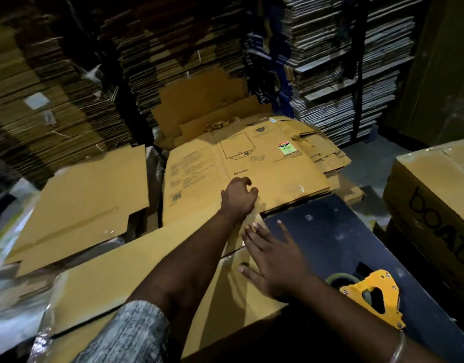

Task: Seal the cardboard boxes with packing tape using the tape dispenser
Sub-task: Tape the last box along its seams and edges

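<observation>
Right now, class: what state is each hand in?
Left hand: fingers curled at the edge of the flat carton; a grip cannot be told.
Right hand: open, fingers spread, holding nothing.

Left hand reaches forward, fingers curled; right hand spread flat.

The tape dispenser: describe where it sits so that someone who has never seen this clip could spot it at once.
Start at the dark, nearly black flat surface at lower right, beside the brown box printed "boat". On its near end, just past the right hand, lies the tape dispenser. It is the only bright yellow thing among brown cardboard, a metal frame with cut-outs and a tape roll at its left end.
</observation>
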Motion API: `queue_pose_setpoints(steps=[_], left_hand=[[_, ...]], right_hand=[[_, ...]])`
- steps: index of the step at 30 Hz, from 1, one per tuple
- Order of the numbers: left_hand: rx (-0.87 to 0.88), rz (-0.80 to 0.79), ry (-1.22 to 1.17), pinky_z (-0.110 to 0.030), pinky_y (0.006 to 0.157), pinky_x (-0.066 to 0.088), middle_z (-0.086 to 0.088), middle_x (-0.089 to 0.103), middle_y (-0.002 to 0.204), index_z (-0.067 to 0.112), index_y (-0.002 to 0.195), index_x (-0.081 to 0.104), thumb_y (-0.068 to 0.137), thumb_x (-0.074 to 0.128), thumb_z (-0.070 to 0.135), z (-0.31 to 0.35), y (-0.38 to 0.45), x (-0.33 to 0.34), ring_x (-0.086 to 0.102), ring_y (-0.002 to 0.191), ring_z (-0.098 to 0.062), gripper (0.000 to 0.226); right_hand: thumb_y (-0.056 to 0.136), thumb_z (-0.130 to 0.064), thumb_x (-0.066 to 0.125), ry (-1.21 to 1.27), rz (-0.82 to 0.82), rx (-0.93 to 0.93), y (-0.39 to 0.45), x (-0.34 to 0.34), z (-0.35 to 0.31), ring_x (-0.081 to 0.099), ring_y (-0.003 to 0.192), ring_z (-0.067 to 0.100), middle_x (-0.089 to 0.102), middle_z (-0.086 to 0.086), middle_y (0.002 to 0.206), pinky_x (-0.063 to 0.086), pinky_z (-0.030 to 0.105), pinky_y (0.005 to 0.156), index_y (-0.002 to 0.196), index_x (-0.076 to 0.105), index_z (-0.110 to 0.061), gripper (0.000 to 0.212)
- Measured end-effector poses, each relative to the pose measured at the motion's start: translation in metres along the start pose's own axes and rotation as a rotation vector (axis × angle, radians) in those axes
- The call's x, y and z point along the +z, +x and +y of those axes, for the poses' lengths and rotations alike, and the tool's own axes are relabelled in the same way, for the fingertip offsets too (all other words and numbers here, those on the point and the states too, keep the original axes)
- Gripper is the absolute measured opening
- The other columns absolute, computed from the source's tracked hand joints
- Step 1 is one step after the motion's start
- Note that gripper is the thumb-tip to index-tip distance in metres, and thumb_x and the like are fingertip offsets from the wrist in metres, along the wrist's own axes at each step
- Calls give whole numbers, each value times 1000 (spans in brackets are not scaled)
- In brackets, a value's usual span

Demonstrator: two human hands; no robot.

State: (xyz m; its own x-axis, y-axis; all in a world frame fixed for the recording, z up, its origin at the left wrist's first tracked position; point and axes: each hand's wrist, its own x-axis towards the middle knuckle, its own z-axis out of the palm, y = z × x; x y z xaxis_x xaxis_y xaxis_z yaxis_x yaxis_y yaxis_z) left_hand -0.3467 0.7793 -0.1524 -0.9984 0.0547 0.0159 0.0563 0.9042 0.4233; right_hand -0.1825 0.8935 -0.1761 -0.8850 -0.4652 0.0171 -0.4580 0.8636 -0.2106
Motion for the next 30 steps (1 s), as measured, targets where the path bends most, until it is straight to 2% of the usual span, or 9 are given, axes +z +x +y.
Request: queue_pose_setpoints(steps=[2,5,9,12,18,21,24,28,30], left_hand=[[59,16,-36,-52,110,35,-6,58,137,16,128,61,94,42,42,-16,-13,-10,54,124,-27,48],[120,33,8,-53,117,20,-2,53,142,18,138,53,102,41,40,-42,-39,-25,47,131,-21,43],[88,37,-8,-53,118,17,1,46,150,23,142,48,98,37,55,-86,-95,-50,32,145,-19,55],[97,35,-24,-47,121,18,10,39,155,30,145,47,94,31,66,-120,-156,-66,19,149,-9,64],[22,17,26,-37,120,11,28,26,156,49,144,39,94,26,71,-176,-269,-92,9,149,5,57],[9,-76,128,-40,121,7,31,6,160,55,149,19,92,23,75,-211,-296,-102,-6,150,2,61],[18,-257,308,-40,119,-4,32,-19,157,57,149,-7,92,18,76,-237,-301,-114,-22,148,-1,65],[-8,-323,336,-45,122,-2,31,-18,157,54,150,-13,85,1,82,-265,-301,-127,-19,148,-4,72],[-9,-327,325,-47,122,-1,31,-18,157,52,151,-12,85,1,82,-276,-300,-129,-19,148,-4,74]], right_hand=[[95,-74,8,-26,-18,-12,1,2,0,-5,154,15,5,3,168,-23,54,115,159,7,-14,88],[91,-79,4,-75,-67,-15,3,2,1,-7,154,17,2,4,168,-22,56,115,159,4,-13,96],[84,-85,1,-139,-126,-9,4,1,-2,-13,153,17,-8,3,167,-21,62,113,159,-1,-13,104],[83,-86,0,-155,-144,-7,3,1,-2,-14,153,17,-9,2,167,-22,62,112,159,-2,-13,105],[85,-81,1,-163,-64,-34,3,-5,-15,-12,153,15,-11,2,167,-19,56,117,159,-3,-13,100],[70,-88,-15,-92,-150,-69,5,0,-31,-7,154,13,-10,-1,167,-8,54,122,160,-2,-17,114],[58,-89,-27,-37,-220,-39,5,8,-38,-9,153,14,-12,-2,166,-6,52,123,160,-4,-21,124],[58,-92,-26,-61,-253,11,7,8,-43,-11,152,12,-16,-6,164,-7,50,123,158,-7,-27,121],[64,-91,-18,-54,-282,59,9,7,-46,-11,153,13,-15,-8,165,-7,51,123,158,-8,-29,113]])
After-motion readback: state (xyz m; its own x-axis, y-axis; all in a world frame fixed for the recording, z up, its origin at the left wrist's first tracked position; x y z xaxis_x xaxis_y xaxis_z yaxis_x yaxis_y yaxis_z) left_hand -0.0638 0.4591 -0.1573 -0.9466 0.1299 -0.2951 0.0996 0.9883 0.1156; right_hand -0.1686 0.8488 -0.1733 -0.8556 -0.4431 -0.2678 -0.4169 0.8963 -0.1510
